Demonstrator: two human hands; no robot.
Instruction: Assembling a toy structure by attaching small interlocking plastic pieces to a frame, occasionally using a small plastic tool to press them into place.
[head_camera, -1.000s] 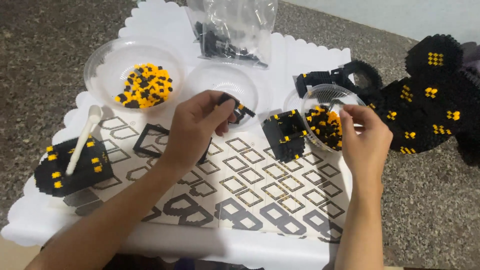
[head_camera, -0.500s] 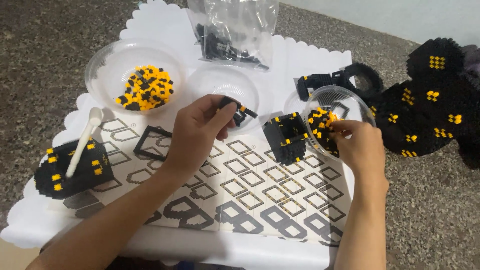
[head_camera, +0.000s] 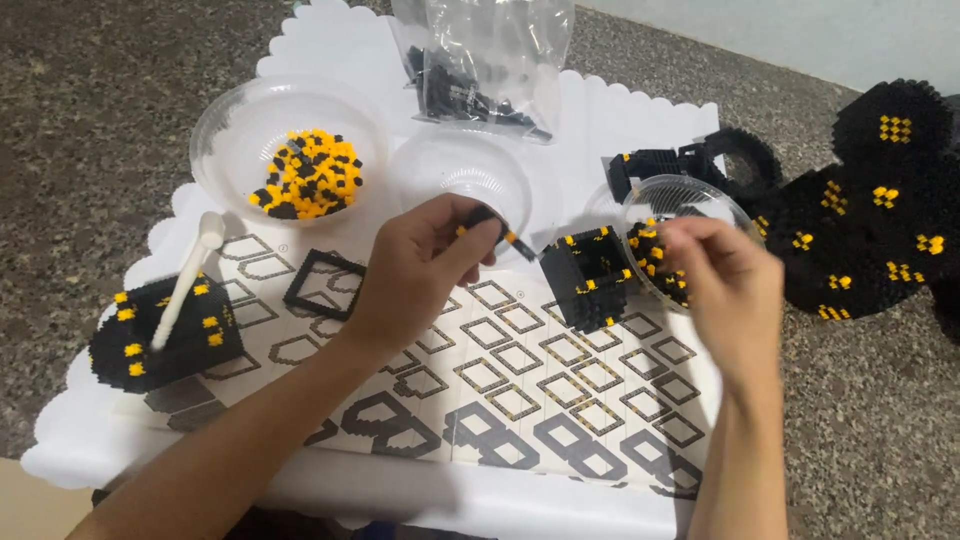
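A person's left hand (head_camera: 425, 265) pinches a small black-and-yellow brick strip (head_camera: 500, 232) above the patterned sheet (head_camera: 520, 390). To its right, beside a black brick cube (head_camera: 590, 275), the right hand (head_camera: 725, 285) reaches curled fingers into a clear bowl of bricks (head_camera: 670, 200); whether it grips anything cannot be told.

Block cube (head_camera: 590, 277) sits between two bowls (head_camera: 460, 175) (on sheet (head_camera: 520, 390)).

Even, soft indoor light from above, faint shadows under both forearms, mild glare on the plastic bag (head_camera: 490, 55), right hand (head_camera: 725, 290) motion-blurred, edges slightly soft.
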